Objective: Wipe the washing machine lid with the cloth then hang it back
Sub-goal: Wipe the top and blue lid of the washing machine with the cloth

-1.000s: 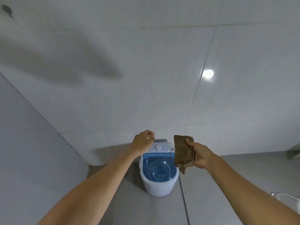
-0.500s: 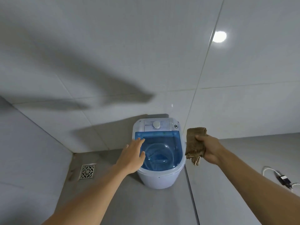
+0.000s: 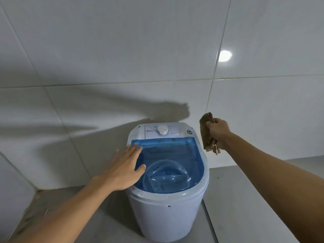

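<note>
Forearms entered from the lower corners, both reaching toward a small white washing machine that stood on the grey floor against a tiled wall. The left hand lay flat and open, fingers spread, resting on the left edge of the translucent blue lid and holding nothing. The lid was closed, and dark specks showed on it and on the white rim around it. Beyond and to the right, the right hand was closed firmly around a bunched brown cloth, held in the air beside the machine's right rear corner, apart from the lid. Farther back sat the control panel with its dial. Judged from this arrangement, wiping had not begun: the cloth was in hand, the lid unwiped, and the wipe and the rehanging both remained. No hook or rail was visible.
</note>
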